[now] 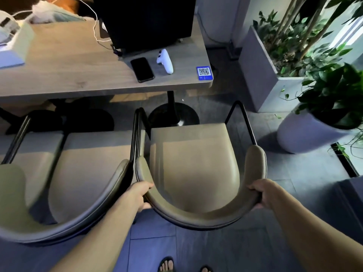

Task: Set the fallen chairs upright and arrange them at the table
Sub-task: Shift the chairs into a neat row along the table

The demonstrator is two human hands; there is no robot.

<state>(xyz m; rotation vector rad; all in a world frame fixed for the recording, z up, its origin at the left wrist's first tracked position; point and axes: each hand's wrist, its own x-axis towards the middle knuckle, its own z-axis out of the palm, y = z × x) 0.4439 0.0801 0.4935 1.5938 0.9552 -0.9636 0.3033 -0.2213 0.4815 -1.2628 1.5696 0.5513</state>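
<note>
Two hands clamp the curved backrest of the right chair [194,163]: left hand [137,197] on one end, right hand [261,195] on the other, a grip suited to steering it squarely. It stands upright facing the surface [78,71], just beside the neighbouring chair [88,173], seat not yet tucked under.

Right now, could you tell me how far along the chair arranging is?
Done: the left chair stands upright facing the table, and the right chair is upright too. In hand: the left hand and right hand grip the right chair's curved backrest. Left: its seat sits short of the table edge, so it probably needs pushing in; a third chair shows at the frame's left edge.
</note>
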